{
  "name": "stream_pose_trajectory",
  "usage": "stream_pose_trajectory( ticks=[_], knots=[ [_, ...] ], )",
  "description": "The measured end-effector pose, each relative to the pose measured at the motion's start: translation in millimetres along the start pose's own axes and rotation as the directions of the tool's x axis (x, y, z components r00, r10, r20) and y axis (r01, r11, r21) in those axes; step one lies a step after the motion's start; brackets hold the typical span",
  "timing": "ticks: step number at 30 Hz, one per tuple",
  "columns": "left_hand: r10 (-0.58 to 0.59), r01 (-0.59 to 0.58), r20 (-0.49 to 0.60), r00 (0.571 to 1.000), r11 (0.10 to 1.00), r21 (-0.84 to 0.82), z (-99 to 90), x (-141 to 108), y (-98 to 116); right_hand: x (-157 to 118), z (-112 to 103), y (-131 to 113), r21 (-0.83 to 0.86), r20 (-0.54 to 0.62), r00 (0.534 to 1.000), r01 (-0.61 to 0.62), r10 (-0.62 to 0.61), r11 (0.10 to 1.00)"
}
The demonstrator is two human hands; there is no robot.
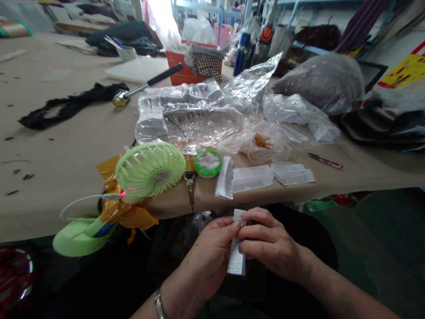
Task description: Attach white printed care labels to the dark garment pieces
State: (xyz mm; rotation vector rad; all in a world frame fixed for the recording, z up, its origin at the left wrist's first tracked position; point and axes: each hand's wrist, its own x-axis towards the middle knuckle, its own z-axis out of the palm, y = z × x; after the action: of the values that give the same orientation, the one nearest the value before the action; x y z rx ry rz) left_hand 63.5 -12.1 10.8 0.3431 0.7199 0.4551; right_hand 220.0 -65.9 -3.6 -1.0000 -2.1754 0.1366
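Note:
A narrow stack of printed paper labels (236,260) is pinched between my two hands, just below the table's front edge. My left hand (212,252) grips it from the left, thumb on top near the upper part. From the right, my right hand (275,243) has its fingers pressed against the same stack. On the table beyond lie a folded white label bundle (225,178), a spread of printed labels (252,178) and another label pile (292,173). A round green tub (208,162) with white wet-looking filling stands behind the folded bundle.
A green fan (151,170) taped to the table edge (73,226) stands left, beside a pointed tool (190,186). Clear plastic bags (202,119) fill the middle. Thread snips (325,161) lie right. A bag with orange-brown bits (262,141) sits nearby. Farther back are bottles (242,53).

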Motion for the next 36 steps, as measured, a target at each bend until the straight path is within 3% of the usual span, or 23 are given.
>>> stream_pose_trajectory(
  ticks=[2, 4, 7, 9, 11, 16, 22, 25, 27, 29, 32, 36],
  knots=[
    [0.001, 0.002, -0.06, 0.998, 0.999, 0.043, -2.2, 0, -1, -7, -8, 6, -0.039, -0.024, 0.999, -0.05, 0.049, 0.998],
    [-0.031, 0.043, -0.122, 0.992, 0.994, 0.105, -4.5, 1, -2, -18, -18, 18, -0.184, -0.116, 0.98, -0.18, 0.161, 0.966],
    [-0.044, 0.068, -0.169, 0.985, 0.988, 0.14, -7.1, 3, -6, -38, -33, 43, -0.485, -0.304, 0.893, -0.445, 0.332, 0.753],
    [-0.047, 0.071, -0.166, 0.985, 0.988, 0.141, -7.9, 5, -9, -49, -40, 56, -0.614, -0.307, 0.873, -0.485, 0.378, 0.622],
    [-0.05, 0.073, -0.161, 0.986, 0.987, 0.141, -8.5, 7, -11, -57, -44, 64, -0.675, -0.28, 0.878, -0.467, 0.387, 0.571],
    [-0.051, 0.074, -0.162, 0.986, 0.987, 0.144, -9.7, 9, -14, -61, -50, 69, -0.613, -0.321, 0.892, -0.452, 0.319, 0.648],
    [-0.036, 0.061, -0.172, 0.984, 0.988, 0.145, -9.7, 6, -11, -59, -61, 77, -0.423, -0.444, 0.842, -0.499, 0.307, 0.757],
    [-0.037, 0.061, -0.174, 0.984, 0.989, 0.135, -8.6, 4, -10, -51, -61, 68, -0.362, -0.531, 0.8, -0.513, 0.281, 0.778],
    [-0.046, 0.069, -0.161, 0.986, 0.988, 0.137, -7.0, 2, -9, -39, -55, 51, -0.298, -0.556, 0.795, -0.462, 0.242, 0.835],
    [-0.054, 0.071, -0.132, 0.99, 0.99, 0.123, -5.0, 0, -8, -26, -43, 29, -0.214, -0.477, 0.855, -0.339, 0.205, 0.916],
    [-0.04, 0.044, -0.07, 0.997, 0.997, 0.062, -3.2, -2, -7, -11, -17, -1, -0.096, -0.218, 0.967, -0.152, 0.129, 0.984],
    [0.002, -0.001, -0.045, 0.999, 1.0, 0.018, -5.9, -4, -6, -4, 12, -16, -0.064, -0.075, 0.997, -0.03, 0.025, 0.998]
  ],
)
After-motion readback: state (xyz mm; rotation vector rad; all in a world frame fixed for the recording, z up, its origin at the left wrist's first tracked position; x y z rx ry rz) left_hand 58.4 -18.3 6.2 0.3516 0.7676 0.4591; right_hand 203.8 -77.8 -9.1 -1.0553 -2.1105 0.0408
